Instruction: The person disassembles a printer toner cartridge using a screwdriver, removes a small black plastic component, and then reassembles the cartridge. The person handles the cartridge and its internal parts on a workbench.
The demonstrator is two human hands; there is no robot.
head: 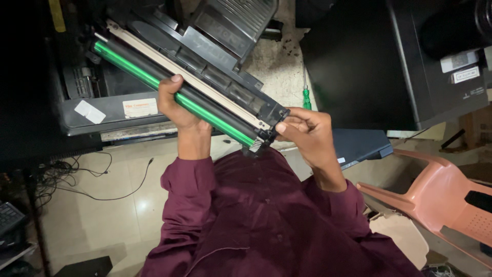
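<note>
The fingers (177,79) of the left hand (177,105) are wrapped around the middle of a long black toner cartridge (205,87), the thumb curled over its green roller (169,87). The fingers (294,123) of the right hand (307,133) are pinched on the cartridge's near end, by the grey gear (256,145) at the roller's tip. Both hands hold the cartridge up in the air, slanting from upper left down to the near right, just above the person's maroon shirt (266,215).

By the look of it, the step in hand is working on the end cap or gear while the left hand steadies the body. The next move calls for a firm left grip, kept off the green surface as far as possible, and small, careful finger work at the right end.

Beneath the far end sits an open grey printer (107,110); a green-handled screwdriver (306,97) lies on the worktop (277,66) beyond. Another black machine (369,66) stands to the right, a pink plastic chair (441,195) below it, cables (77,179) on the floor.
</note>
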